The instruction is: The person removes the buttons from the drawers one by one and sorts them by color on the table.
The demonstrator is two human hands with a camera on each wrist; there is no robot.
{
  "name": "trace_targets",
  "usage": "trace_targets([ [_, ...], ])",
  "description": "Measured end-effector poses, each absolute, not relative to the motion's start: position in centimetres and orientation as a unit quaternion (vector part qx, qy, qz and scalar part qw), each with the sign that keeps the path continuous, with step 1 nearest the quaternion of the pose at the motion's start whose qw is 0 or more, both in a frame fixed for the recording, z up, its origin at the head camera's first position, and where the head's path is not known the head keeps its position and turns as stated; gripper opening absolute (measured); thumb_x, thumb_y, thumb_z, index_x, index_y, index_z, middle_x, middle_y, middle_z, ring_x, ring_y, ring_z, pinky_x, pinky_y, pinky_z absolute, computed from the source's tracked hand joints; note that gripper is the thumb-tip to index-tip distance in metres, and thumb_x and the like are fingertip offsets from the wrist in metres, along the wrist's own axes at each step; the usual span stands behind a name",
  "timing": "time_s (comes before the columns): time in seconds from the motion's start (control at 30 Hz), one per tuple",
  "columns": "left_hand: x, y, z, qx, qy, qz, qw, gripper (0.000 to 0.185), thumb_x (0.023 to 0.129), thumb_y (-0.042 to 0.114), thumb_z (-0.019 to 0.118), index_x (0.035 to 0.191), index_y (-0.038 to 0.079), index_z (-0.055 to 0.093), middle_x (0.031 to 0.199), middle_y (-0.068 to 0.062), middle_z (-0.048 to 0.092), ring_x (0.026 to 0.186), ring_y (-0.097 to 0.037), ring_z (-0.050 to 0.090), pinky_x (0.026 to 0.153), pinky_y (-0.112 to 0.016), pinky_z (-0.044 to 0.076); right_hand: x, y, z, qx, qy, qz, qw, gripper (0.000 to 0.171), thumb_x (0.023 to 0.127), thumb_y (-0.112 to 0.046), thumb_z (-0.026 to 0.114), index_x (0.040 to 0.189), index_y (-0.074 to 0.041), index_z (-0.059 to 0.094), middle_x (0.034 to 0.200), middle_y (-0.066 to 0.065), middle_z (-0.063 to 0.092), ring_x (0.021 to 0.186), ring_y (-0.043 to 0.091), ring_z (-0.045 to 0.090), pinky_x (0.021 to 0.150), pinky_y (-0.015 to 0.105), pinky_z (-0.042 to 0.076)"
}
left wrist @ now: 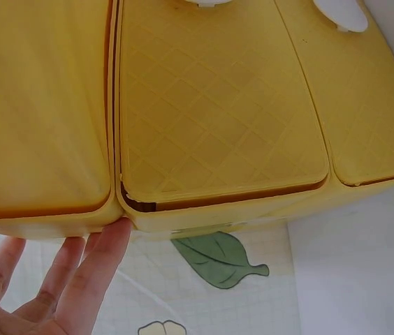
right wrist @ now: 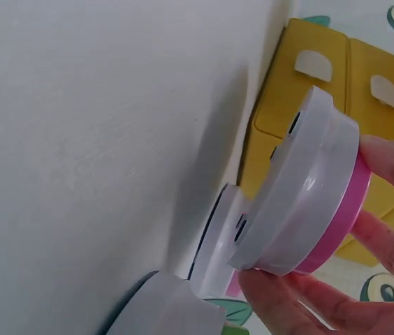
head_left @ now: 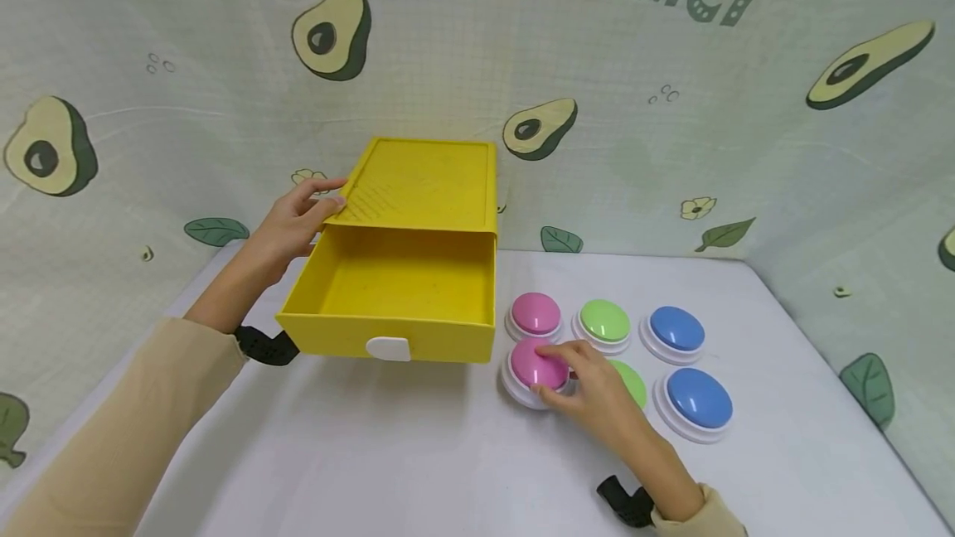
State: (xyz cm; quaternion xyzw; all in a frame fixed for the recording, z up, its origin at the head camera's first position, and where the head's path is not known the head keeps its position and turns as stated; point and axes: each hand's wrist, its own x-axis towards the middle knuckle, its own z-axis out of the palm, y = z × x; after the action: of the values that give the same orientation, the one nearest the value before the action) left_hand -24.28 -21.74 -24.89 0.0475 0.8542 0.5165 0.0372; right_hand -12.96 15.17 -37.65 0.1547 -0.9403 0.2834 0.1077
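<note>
My right hand (head_left: 597, 392) grips a pink-topped push button (head_left: 539, 365) between thumb and fingers. In the right wrist view this white-based button (right wrist: 302, 199) is tilted up off the table, its underside slots showing. My left hand (head_left: 294, 218) rests its fingers against the left side of a yellow drawer cabinet (head_left: 425, 181), near the top. From the left wrist view, its fingers (left wrist: 85, 279) touch the cabinet's edge fairly straight. The top drawer (head_left: 455, 342), with a white tab handle (head_left: 389, 348), is pulled out and nothing lies inside.
Right of the cabinet stand another pink button (head_left: 535, 313), a green button (head_left: 605, 321) and two blue buttons (head_left: 676, 328). A second green button (head_left: 632, 382) is partly hidden behind my right hand. An avocado-print cloth (head_left: 448, 40) hangs behind the white table (head_left: 358, 454).
</note>
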Motion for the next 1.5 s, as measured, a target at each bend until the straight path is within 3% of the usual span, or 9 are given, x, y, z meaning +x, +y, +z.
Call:
trace_targets([
  [0.63, -24.2, -21.7, -24.9, 0.042, 0.855, 0.516, 0.035, 0.057, 0.095, 0.045, 0.043, 0.146, 0.024, 0.027, 0.143, -0.021, 0.034, 0.125, -0.037, 0.039, 0.097, -0.06, 0.039, -13.0, 14.8, -38.8, 0.154, -0.95, 0.246, 0.117, 0.044, 0.069, -0.019, 0.081, 0.109, -0.015, 0.065, 0.101, 0.007, 0.058, 0.092, 0.021, 0.056, 0.078, 0.037, 0.053],
  [1.5, -24.2, -21.7, -25.1, 0.044, 0.854, 0.517, 0.032, 0.058, 0.095, 0.046, 0.043, 0.146, 0.024, 0.027, 0.143, -0.021, 0.034, 0.126, -0.038, 0.038, 0.099, -0.062, 0.037, -12.9, 14.7, -38.8, 0.144, -0.957, 0.243, 0.069, 0.044, 0.074, -0.022, 0.078, 0.115, -0.015, 0.062, 0.108, 0.009, 0.058, 0.097, 0.024, 0.057, 0.085, 0.04, 0.052],
])
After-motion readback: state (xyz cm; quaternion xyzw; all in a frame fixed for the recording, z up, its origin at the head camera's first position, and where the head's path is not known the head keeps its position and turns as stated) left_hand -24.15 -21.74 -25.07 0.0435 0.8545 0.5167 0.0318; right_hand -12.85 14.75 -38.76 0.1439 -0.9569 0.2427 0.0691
